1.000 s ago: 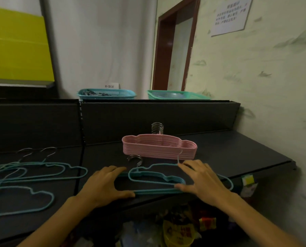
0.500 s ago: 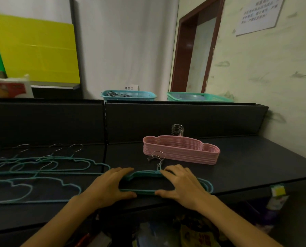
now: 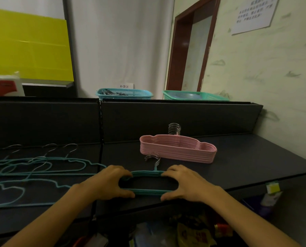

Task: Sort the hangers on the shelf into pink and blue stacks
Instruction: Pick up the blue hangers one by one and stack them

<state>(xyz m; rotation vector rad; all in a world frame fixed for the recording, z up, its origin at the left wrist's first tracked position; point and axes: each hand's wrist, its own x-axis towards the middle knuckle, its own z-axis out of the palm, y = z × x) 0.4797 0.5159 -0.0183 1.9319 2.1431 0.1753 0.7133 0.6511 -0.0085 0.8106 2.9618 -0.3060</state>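
Note:
A small stack of blue hangers (image 3: 148,192) lies near the front edge of the dark shelf (image 3: 255,157), metal hooks pointing away from me. My left hand (image 3: 109,183) grips its left end, fingers over the top bar and thumb under the bottom bar. My right hand (image 3: 186,183) grips the right end the same way. Behind them sits a neat stack of pink hangers (image 3: 178,148) with hooks bunched at the back. Several loose blue hangers (image 3: 38,168) lie spread on the left shelf section.
A dark back panel (image 3: 166,118) rises behind the shelf. A blue basket (image 3: 124,94) and a green basket (image 3: 195,96) stand beyond it. A wall closes the right side. Packaged goods (image 3: 193,232) sit below the shelf's front edge.
My hands have moved closer together, squeezing the blue hangers from a spread, overlapping lay into one aligned stack. The camera view has shifted left.

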